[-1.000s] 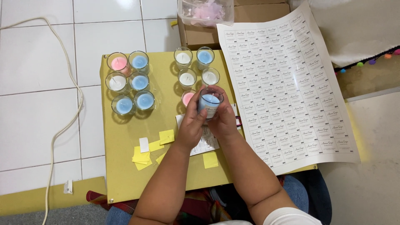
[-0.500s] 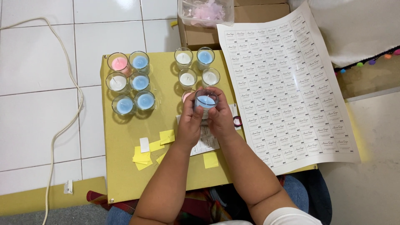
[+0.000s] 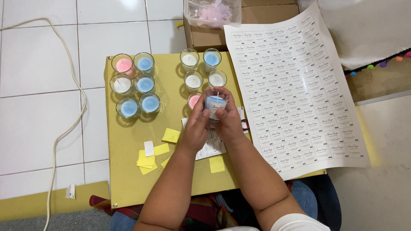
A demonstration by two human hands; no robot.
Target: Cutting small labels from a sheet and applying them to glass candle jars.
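Both my hands hold one small glass candle with blue wax (image 3: 215,102) above the middle of a yellow table (image 3: 128,171). My left hand (image 3: 196,126) grips its left side and my right hand (image 3: 230,122) its right side, thumbs pressed on a white label on the glass. The glass is tilted toward me. A pink candle (image 3: 193,100) stands just left of it, partly hidden by my left hand. A small label sheet (image 3: 212,147) lies under my wrists.
Several blue, white and pink glass candles (image 3: 136,84) stand in a group at the table's far left, several more (image 3: 200,68) at the far middle. A large sheet of labels (image 3: 295,90) covers the right side. Yellow paper scraps (image 3: 150,158) lie near me. A cardboard box (image 3: 214,34) sits behind.
The blue candle has been turned and tilted in my hands, so its labelled side faces me now. One yellow scrap has shifted slightly. My hands stay in the same place.
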